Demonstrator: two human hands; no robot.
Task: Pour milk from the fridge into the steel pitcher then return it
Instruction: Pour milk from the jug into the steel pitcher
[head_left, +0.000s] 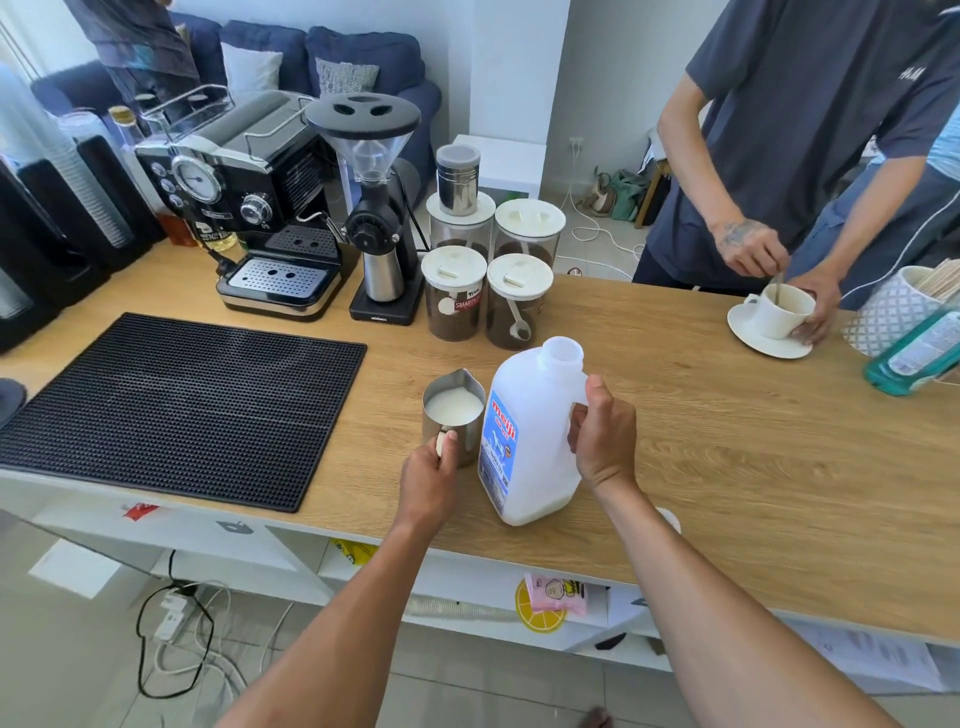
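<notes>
While jars (454, 299) stand behind the pitcher (470, 439), a mat (176, 405) lies left.

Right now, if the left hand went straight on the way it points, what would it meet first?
The steel pitcher: the left hand grips its handle. Beyond it, probably the lidded coffee jars, though depth is unclear.

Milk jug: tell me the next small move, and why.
Probably cap it. The steel pitcher already holds milk, and the milk jug stands upright with its mouth open, the right hand gripping its handle. The left hand holds the pitcher's handle; it could let go and fetch the white round piece by the right forearm, possibly the cap.
</notes>
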